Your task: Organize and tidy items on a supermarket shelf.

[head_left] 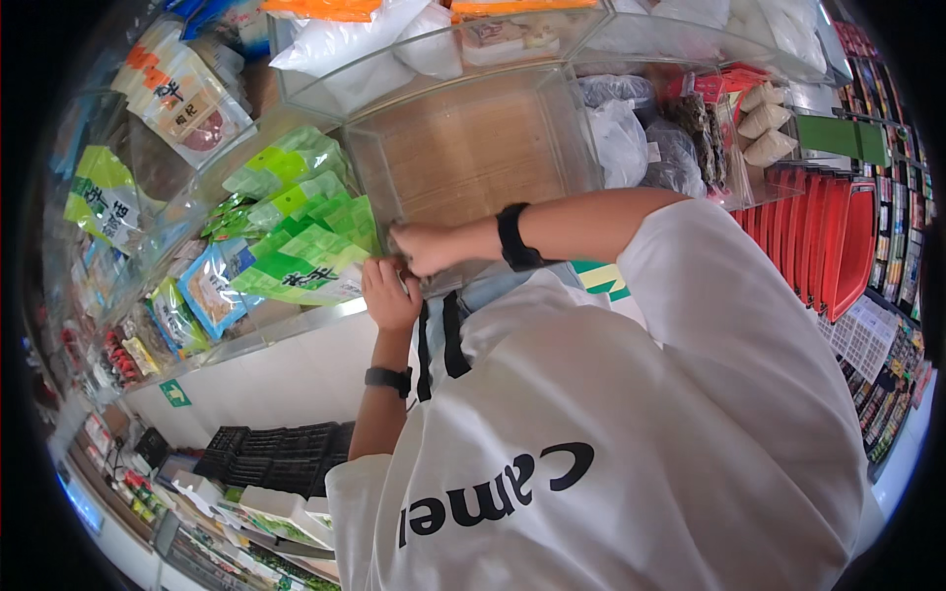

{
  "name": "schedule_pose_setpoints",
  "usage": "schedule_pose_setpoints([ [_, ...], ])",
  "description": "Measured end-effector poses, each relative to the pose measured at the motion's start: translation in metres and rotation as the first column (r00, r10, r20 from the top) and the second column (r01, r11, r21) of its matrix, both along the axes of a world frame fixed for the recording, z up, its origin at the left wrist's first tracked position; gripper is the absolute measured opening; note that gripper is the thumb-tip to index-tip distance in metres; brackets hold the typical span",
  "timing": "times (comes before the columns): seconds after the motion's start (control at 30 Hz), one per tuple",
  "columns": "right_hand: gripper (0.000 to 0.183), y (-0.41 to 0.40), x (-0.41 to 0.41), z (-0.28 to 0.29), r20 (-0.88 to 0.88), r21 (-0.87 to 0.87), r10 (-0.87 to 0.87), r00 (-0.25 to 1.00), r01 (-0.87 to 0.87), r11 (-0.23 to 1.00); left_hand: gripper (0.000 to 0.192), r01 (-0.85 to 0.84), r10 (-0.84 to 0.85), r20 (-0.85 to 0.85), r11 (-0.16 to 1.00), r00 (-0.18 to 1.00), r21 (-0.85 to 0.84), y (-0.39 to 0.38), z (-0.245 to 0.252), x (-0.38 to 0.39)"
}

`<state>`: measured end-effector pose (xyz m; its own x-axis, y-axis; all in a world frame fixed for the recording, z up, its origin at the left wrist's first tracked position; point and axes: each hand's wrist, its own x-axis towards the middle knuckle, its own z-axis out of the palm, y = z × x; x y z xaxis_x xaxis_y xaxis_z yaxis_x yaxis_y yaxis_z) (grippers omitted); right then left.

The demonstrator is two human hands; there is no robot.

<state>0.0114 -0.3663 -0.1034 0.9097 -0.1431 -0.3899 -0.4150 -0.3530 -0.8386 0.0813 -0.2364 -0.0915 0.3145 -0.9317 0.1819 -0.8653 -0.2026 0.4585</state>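
Observation:
Before me is a transparent plastic bin [473, 140] with a wood-coloured bottom showing through. At its near left corner, my left hand [392, 295] has its fingers curled over the edge, gripping the wall. My right hand [432, 247] is just above and right of it, fingers curled, slightly blurred, by the same corner. Whether my right fingers pinch something small cannot be made out. Left of both hands, close to my left fingers, green printed plastic pouches [318, 244] lean in a row in the neighbouring compartment.
White bags [362, 44] fill bins at the back. Dark goods in plastic bags [669, 151] sit in the right-hand bin. Red shopping baskets [820, 236] hang or stack at the right. Pale pouches [185, 103] stand far left. Black crates [273, 451] are below at left.

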Motion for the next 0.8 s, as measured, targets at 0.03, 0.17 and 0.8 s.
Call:
schedule_pose_setpoints([
  [0.03,0.051,0.006,-0.003,0.0,0.037,-0.004,-0.01,0.999,0.01,1.0,0.017,-0.003,0.003,-0.004,1.0,1.0,0.007,0.001,-0.001,0.0],
  [0.17,0.049,0.004,0.007,-0.018,0.023,0.059,-0.123,0.992,0.122,0.991,0.018,-0.012,0.011,0.033,1.0,0.999,0.018,0.008,-0.007,0.001],
  [0.8,0.041,-0.062,0.069,-0.069,0.051,-0.176,-0.578,0.814,0.577,0.798,0.014,0.029,-0.027,0.068,0.999,0.997,-0.03,0.006,-0.01,0.004],
])
